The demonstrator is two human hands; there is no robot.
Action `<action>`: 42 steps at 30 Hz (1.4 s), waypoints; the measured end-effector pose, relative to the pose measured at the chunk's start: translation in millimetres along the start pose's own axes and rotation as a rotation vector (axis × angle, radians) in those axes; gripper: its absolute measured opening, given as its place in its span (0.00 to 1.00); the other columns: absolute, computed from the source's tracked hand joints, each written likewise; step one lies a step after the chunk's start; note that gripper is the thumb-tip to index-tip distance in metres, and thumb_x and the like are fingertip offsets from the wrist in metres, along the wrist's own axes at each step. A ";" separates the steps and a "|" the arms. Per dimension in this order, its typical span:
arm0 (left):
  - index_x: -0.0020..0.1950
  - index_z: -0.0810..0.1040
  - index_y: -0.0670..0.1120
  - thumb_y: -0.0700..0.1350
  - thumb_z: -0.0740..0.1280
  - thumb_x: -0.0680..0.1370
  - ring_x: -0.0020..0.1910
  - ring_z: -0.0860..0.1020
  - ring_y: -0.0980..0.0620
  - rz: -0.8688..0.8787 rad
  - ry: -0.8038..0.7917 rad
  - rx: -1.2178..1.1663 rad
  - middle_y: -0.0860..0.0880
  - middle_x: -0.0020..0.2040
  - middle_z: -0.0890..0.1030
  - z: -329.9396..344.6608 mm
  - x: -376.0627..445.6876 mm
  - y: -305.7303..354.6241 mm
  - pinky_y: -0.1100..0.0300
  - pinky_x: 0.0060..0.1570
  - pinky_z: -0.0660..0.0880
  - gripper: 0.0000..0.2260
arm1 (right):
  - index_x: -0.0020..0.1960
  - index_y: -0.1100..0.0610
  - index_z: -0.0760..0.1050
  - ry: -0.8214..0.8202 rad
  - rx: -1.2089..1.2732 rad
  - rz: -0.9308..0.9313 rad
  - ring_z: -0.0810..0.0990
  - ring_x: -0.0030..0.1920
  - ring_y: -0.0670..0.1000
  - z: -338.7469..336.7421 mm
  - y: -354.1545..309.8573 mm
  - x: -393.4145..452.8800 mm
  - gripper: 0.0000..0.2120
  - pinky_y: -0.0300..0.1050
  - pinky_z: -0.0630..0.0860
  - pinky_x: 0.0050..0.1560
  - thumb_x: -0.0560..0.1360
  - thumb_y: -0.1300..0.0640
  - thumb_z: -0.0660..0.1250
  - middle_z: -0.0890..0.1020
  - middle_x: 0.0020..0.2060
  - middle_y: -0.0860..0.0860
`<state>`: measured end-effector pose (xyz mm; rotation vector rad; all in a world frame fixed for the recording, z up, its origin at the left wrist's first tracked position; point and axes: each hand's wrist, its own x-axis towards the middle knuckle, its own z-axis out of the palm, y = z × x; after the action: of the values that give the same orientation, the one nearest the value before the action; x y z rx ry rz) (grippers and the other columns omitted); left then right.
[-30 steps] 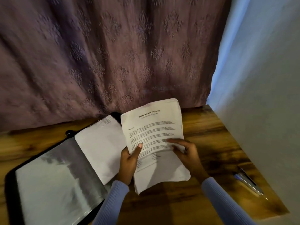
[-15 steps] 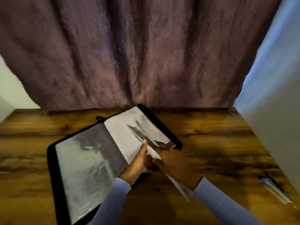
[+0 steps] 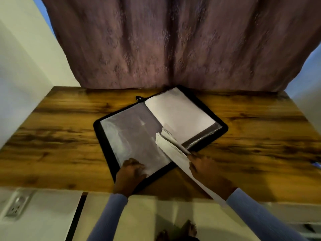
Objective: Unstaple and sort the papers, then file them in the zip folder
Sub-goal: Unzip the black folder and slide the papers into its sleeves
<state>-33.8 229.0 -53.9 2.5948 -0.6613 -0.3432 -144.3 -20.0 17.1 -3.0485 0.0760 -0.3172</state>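
Observation:
A black zip folder (image 3: 224,127) lies open on the wooden table (image 3: 60,145), turned at an angle. Its left half shows a clear plastic sleeve (image 3: 132,134); a white sheet (image 3: 178,112) lies in the right half. My right hand (image 3: 203,166) grips a stack of white papers (image 3: 172,148), seen edge-on and slanting from the folder's middle down past my right sleeve. My left hand (image 3: 132,171) rests on the near corner of the plastic sleeve, fingers curled at its edge; whether they pinch it is unclear.
A purple patterned curtain (image 3: 173,46) hangs behind the table. White walls close in on both sides. A wall socket (image 3: 15,204) sits at the lower left, below the table's front edge. A bare foot (image 3: 191,230) shows on the floor.
The view has pulled back and tilted down. My left hand left the papers and dropped to the sleeve's near corner. The right hand alone now holds the stack, tilted edge-on over the folder.

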 end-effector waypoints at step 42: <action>0.65 0.74 0.43 0.30 0.69 0.65 0.56 0.76 0.40 0.305 0.316 0.303 0.42 0.62 0.76 -35.7 -28.8 70.3 0.49 0.56 0.75 0.29 | 0.65 0.57 0.69 -0.418 -0.120 -0.161 0.79 0.54 0.57 -29.3 -59.9 -53.5 0.15 0.50 0.75 0.53 0.78 0.62 0.57 0.61 0.73 0.54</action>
<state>-74.0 200.5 14.0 2.6802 -1.0364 0.2789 -200.2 40.7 39.6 -3.1703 -0.1811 0.3307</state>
